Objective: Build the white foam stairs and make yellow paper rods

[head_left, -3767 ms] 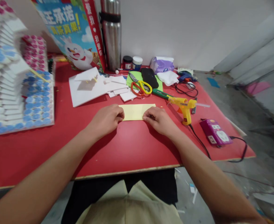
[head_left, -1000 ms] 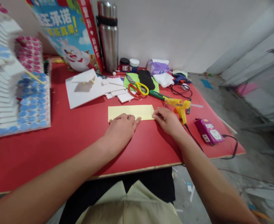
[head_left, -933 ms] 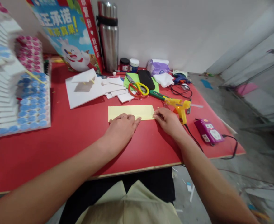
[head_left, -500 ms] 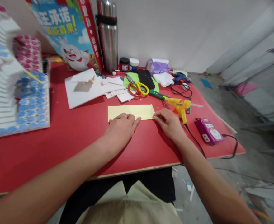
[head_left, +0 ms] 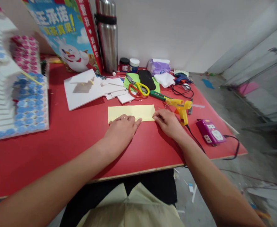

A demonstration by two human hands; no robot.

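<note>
A strip of pale yellow paper (head_left: 131,110) lies lengthwise on the red table (head_left: 81,135), a crease line running near its front edge. My left hand (head_left: 122,130) rests on the near edge, fingers laid over the paper and thumb stretched out to the right along it. At the right front corner my right hand (head_left: 168,123) pinches the paper between thumb and fingertips. Just beyond that hand stands a yellow glue gun (head_left: 182,110) with a clear stick in its back. Scissors (head_left: 139,90) with red and yellow handles lie behind the paper.
White foam board pieces (head_left: 81,91) lie behind left. A large white model with blue and pink discs (head_left: 32,107) takes up the left side. A steel flask (head_left: 107,41) and a printed bag (head_left: 67,34) stand at the back. A purple power socket (head_left: 210,131) sits right, with cords.
The view has shifted very slightly. Both hands keep almost the same position on the yellow paper.
</note>
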